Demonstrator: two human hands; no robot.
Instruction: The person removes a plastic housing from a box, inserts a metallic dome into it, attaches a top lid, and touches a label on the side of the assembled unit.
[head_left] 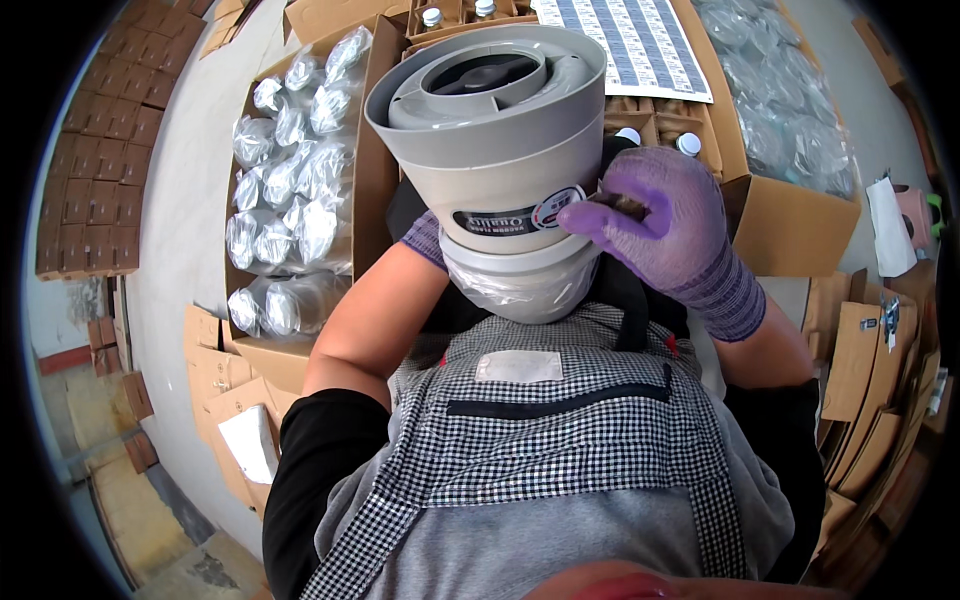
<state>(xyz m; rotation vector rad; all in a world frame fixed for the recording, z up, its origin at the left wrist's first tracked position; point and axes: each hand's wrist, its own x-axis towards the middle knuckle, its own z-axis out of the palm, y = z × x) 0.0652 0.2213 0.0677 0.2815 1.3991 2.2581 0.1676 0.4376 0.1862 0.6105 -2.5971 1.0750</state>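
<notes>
Both gloved hands, right (672, 225), left (425, 240), hold a grey flask (490, 150) against the apron (560, 430).

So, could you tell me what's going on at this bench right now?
A person in a checked apron holds a grey flask against their chest, lid end up. The right hand, in a purple glove, presses its fingertips on the oval sticker on the flask's side. The left hand is mostly hidden behind the flask, supporting it. The flask's lower end sits in a clear plastic bag. To the left, a cardboard box holds more bagged pieces; a sheet of stickers lies ahead.
</notes>
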